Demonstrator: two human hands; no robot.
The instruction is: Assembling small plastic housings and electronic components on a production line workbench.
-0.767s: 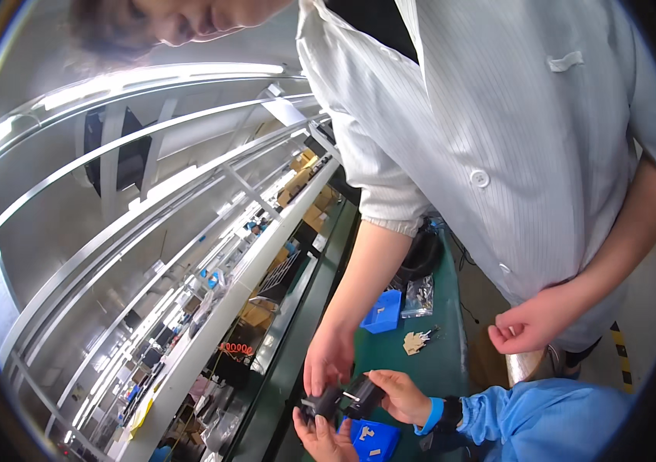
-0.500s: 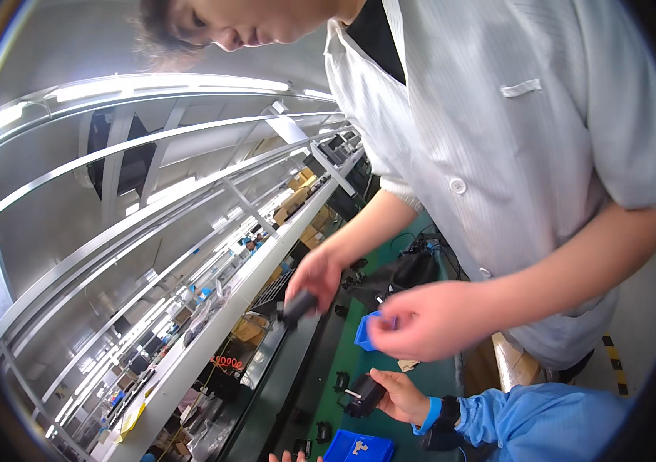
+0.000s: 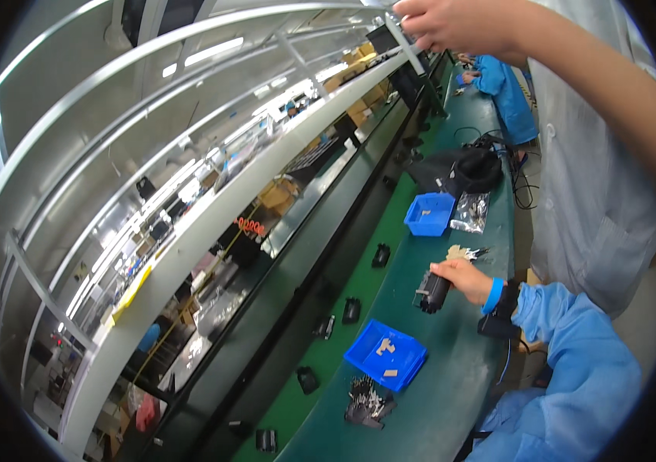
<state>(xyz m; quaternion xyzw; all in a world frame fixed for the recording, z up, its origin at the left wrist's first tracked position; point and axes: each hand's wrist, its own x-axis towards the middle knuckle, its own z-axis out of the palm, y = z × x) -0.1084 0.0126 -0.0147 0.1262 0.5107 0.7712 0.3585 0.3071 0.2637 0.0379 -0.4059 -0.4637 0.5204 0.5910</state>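
Observation:
My right hand (image 3: 463, 279), in a blue sleeve with a blue wrist strap, grips a black plastic housing (image 3: 433, 296) above the green table. Thumb and fingers close on its right end; a short light-coloured bar shows on its left side. What the housing belongs to, I cannot tell. Closest to it on the near side is a blue tray (image 3: 365, 344) with a few small beige pieces (image 3: 386, 348) inside. Against that tray lies a heap of small dark and shiny parts (image 3: 366, 396). Beyond my hand, beige pieces (image 3: 457, 252) rest on the table. My left hand is out of view.
Several black housings (image 3: 351, 310) lie along the green belt (image 3: 289, 412) left of the table. Farther off are another blue tray (image 3: 425, 225), a clear bag (image 3: 473, 212) and black cloth (image 3: 470, 171). A co-worker's bare arm (image 3: 574, 61) reaches over at upper right. Someone in blue (image 3: 507, 96) works farther away.
The view has shifted down and left. The co-worker's hand, which carried a dark object, has gone upward in view. My left fingertips have left the lower edge; my right hand still holds the housing.

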